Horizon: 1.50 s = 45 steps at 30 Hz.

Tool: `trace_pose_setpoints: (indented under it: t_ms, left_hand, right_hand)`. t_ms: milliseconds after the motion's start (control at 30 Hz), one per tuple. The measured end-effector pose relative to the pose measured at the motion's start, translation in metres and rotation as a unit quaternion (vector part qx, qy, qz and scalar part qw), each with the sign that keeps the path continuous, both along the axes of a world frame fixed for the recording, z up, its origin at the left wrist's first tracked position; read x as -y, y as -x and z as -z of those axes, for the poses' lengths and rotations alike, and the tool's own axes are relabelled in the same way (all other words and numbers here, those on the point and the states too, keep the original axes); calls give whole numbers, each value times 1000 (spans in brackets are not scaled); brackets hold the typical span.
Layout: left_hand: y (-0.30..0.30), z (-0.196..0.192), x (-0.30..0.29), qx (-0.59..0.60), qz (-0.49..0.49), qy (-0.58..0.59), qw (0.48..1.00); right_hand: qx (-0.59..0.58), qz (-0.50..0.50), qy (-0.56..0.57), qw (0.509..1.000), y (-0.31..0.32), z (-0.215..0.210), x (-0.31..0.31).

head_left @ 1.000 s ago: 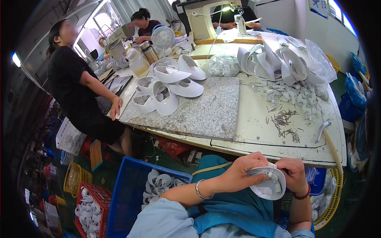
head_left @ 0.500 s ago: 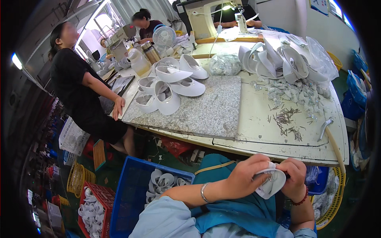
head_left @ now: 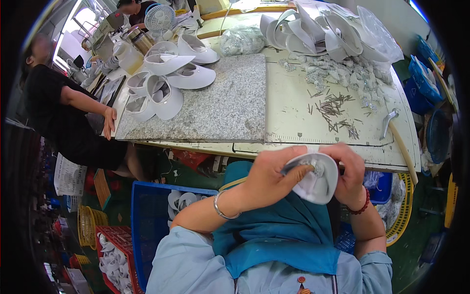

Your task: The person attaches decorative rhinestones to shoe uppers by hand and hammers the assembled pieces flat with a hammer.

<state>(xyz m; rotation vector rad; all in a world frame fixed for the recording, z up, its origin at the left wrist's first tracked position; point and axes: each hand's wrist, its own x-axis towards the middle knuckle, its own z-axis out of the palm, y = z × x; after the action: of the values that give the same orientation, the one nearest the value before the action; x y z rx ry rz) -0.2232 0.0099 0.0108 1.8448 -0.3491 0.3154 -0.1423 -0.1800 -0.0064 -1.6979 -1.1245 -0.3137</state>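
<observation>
A white shoe upper (head_left: 320,188) is held up between my hands in front of my lap, just off the table's near edge. My left hand (head_left: 271,179) grips its left side, with the thumb reaching into the opening beside a small, shiny piece. On the other side, the fingers of my right hand (head_left: 350,171) are curled round the rim. Several finished-looking white uppers (head_left: 169,100) stand in a cluster on the speckled stone slab (head_left: 220,110). A hammer (head_left: 390,122) with a pale wooden handle lies at the right end of the table.
Thin metal pins (head_left: 333,110) lie scattered near clear-wrapped bits (head_left: 342,73). More white uppers (head_left: 313,32) are stacked behind. A blue crate (head_left: 142,225) and a red crate (head_left: 117,237) stand at my left, a yellow basket (head_left: 404,210) at my right. A person in black (head_left: 63,98) stands at the left.
My hands have raised the shoe upper toward the table edge and turned it so that its opening shows more. The whole view has shifted; the table sits higher in it and further left.
</observation>
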Motion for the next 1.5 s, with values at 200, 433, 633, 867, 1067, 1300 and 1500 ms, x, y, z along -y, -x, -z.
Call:
trace_pose_setpoints:
  t_ms: [200,433,633,867,1067,1300,1500]
  left_hand:
    - [-27,-34,-56,388,-185,-240,871]
    - [-39,41,-141,249,-167,-402,865]
    - [-25,42,-135,183,-134,-360,905]
    - [-24,66,-129,212,-258,-315,889]
    - [-23,68,-123,203,-304,-350,863]
    - [-26,71,-122,198,-311,-348,862]
    - [-24,67,-118,181,-324,-332,867]
  right_hand:
    - [29,61,-57,996,-32,-7,-18]
    - [123,44,82,988,-46,8,-67]
    - [47,-41,47,997,-51,14,-125]
    - [39,-26,135,990,-50,24,-142]
    - [22,-4,128,992,-51,25,-152]
    - [-35,31,127,991,-56,29,-164]
    - [20,75,140,987,-52,35,-173]
